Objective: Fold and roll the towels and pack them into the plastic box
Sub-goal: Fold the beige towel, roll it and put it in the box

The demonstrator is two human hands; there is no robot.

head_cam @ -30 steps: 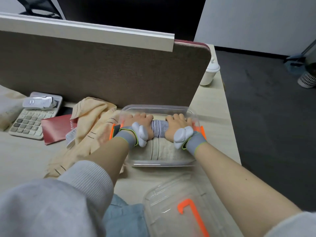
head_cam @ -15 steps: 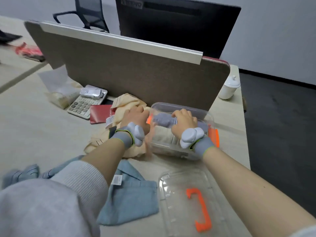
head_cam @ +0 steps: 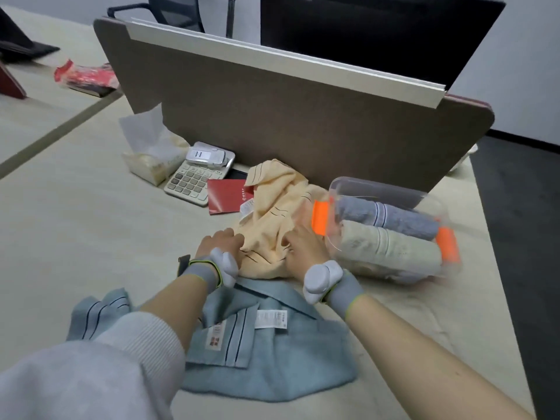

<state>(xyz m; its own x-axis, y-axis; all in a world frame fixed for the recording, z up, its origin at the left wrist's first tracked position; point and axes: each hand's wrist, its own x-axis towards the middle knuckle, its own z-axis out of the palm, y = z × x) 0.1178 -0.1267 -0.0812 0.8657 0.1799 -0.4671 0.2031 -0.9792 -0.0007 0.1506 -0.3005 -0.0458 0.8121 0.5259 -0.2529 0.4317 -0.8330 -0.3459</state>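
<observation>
Nearest on the pale desk (head_cam: 60, 225) lies a blue towel (head_cam: 266, 356), loosely spread, with dark stripes and white labels showing on its upper side; both forearms cross above it. Just beyond its far edge sits a crumpled yellow towel (head_cam: 272, 213) with thin dark lines.

The left hand (head_cam: 222, 242) rests at the near-left edge of the yellow towel, its fingers (head_cam: 233, 234) bent onto the fabric; whether they pinch it or only press on it cannot be told. The right hand (head_cam: 303, 250) lies on the near-right part of the same towel, fingers (head_cam: 291, 239) curled down into the cloth, and here too a true grip cannot be confirmed. Each wrist wears a grey band with a white device on it.

Just right of the right hand stands the clear plastic box (head_cam: 378, 189) with orange latches at either end. Inside it lie two rolled towels side by side: a cream roll (head_cam: 391, 247) nearer and a grey roll (head_cam: 391, 216) behind it.

Left of the yellow towel, farther back, lie a red booklet (head_cam: 225, 197) and a calculator (head_cam: 194, 180), with a tissue pack (head_cam: 151, 159) beside it. A brown divider panel (head_cam: 288, 122) rises behind them all, and a dark monitor (head_cam: 378, 31) stands beyond it.
</observation>
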